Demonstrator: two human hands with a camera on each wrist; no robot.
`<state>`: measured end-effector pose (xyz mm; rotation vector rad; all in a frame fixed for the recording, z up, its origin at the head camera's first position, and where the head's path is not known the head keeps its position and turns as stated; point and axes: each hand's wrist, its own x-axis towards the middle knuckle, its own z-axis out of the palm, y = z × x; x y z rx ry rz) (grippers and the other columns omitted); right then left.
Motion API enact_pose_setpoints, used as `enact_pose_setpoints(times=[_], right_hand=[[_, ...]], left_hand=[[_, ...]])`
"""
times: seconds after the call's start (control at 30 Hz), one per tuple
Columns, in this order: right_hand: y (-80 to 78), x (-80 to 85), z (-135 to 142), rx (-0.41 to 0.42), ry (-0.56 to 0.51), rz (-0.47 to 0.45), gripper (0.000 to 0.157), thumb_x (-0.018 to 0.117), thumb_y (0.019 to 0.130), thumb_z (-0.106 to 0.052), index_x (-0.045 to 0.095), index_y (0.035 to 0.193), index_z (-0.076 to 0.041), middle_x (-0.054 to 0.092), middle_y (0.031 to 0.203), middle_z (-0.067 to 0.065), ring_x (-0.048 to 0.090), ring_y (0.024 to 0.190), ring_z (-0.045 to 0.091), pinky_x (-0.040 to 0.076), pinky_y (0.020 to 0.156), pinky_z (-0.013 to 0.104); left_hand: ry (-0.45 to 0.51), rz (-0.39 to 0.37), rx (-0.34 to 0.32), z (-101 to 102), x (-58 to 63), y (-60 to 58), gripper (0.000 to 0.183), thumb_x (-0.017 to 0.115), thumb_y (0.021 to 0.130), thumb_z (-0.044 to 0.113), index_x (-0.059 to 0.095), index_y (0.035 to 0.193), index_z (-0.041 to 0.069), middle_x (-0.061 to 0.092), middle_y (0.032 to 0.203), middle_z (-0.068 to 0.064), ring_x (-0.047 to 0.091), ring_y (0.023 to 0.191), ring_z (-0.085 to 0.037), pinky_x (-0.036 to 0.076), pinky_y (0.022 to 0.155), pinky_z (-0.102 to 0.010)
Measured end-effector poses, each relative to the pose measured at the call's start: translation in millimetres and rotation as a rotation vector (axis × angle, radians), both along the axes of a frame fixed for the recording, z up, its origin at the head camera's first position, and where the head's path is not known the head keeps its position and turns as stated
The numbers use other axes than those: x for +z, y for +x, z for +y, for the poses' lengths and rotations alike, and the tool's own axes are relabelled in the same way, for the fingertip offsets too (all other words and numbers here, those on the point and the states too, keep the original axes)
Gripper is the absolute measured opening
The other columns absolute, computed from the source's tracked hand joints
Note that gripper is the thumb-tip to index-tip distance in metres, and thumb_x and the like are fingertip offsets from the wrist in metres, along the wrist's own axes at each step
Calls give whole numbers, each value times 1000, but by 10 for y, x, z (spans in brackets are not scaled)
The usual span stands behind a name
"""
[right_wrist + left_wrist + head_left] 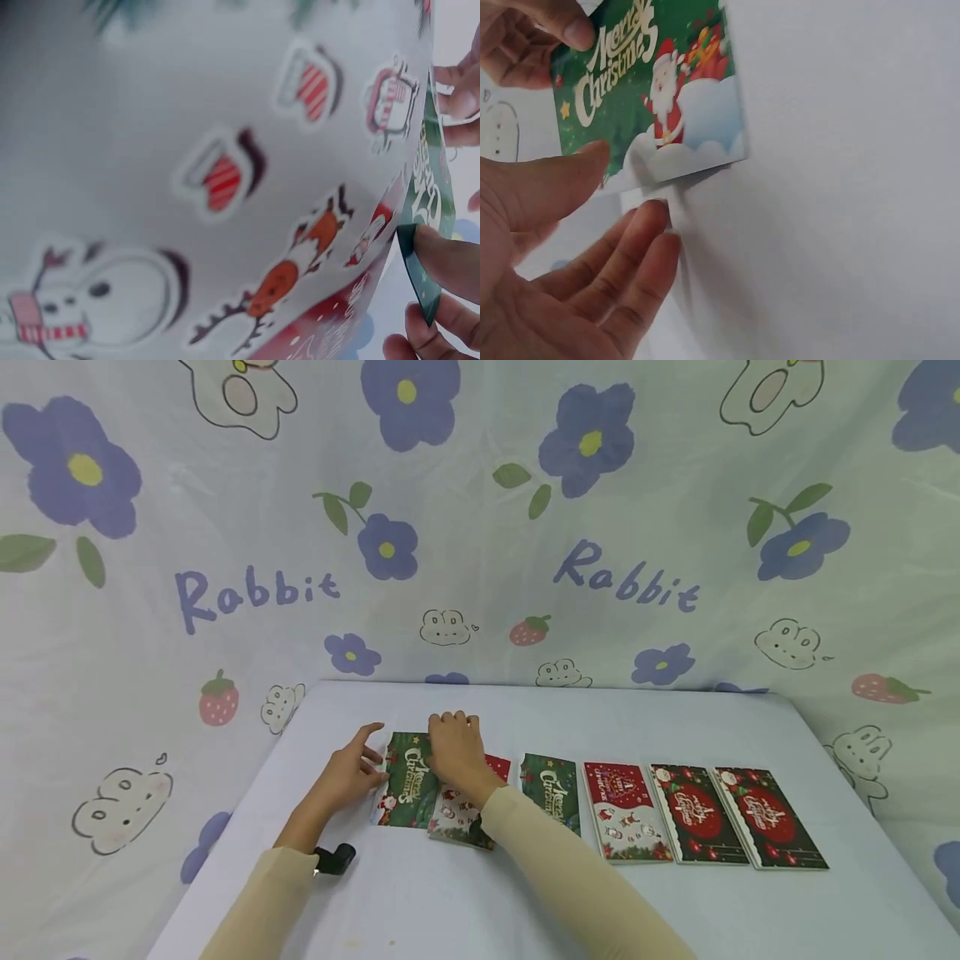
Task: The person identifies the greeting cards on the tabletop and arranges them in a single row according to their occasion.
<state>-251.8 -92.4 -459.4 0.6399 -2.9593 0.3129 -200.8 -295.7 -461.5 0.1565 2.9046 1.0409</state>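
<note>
A green Merry Christmas card (408, 785) with a Santa picture is tilted up off the table at the left of the row. My right hand (457, 752) pinches its right side, thumb (450, 259) on the printed face and fingers behind. At the card's left edge is my left hand (348, 777), with the thumb (562, 184) near the printed face and loosely extended fingers (622, 277) below the edge. A red-and-white Christmas card (453, 818) lies under my right forearm, partly hidden, and fills much of the right wrist view.
To the right lie another green card (551, 789), a red-and-white card (628, 814) and two dark cards with red circles, one (697, 814) beside the other (768, 818). They rest on a white-covered table (420, 902). A patterned curtain (480, 527) hangs behind it.
</note>
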Motion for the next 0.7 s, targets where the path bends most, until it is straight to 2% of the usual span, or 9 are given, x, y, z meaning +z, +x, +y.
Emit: enact_pose_setpoints(times=[0.1,0.23,0.37,0.57,0.7], right_hand=[[-10,-8,30,-15,-6,1,43,83,92,-37,66,124,-15,68,119,1,59,116,24,41,107,46],[-24,-13,52,-22,-20,-2,44,83,92,-38,66,125,-15,67,120,2,59,117,24,41,108,46],[-35,-14,54,-17,-34,-7,46,83,92,-38,66,127,-15,67,122,2,59,118,24,41,109,46],[-32,-4,45,-15,-64,-21,44,84,92,-38,66,125,-16,67,121,2,59,117,23,41,110,46],[-29,0,44,-12,-85,-30,45,83,92,-38,66,129,-18,67,122,1,59,116,22,40,110,45]], left_hand=[[25,7,-13,-10,-40,12,79,79,90,-4,37,155,6,68,112,-21,69,92,-29,57,80,-49],[50,27,-41,0,-59,23,60,79,88,-6,50,139,3,68,106,-19,68,89,-27,56,79,-46],[47,30,-41,26,-56,38,47,80,87,-7,58,127,2,66,102,-16,65,86,-24,54,75,-42],[35,37,-18,39,-75,50,43,82,86,-5,62,123,4,62,97,-12,59,81,-21,48,69,-36],[47,37,-2,35,-94,34,44,84,86,-3,61,123,5,60,96,-11,58,79,-20,48,68,-33]])
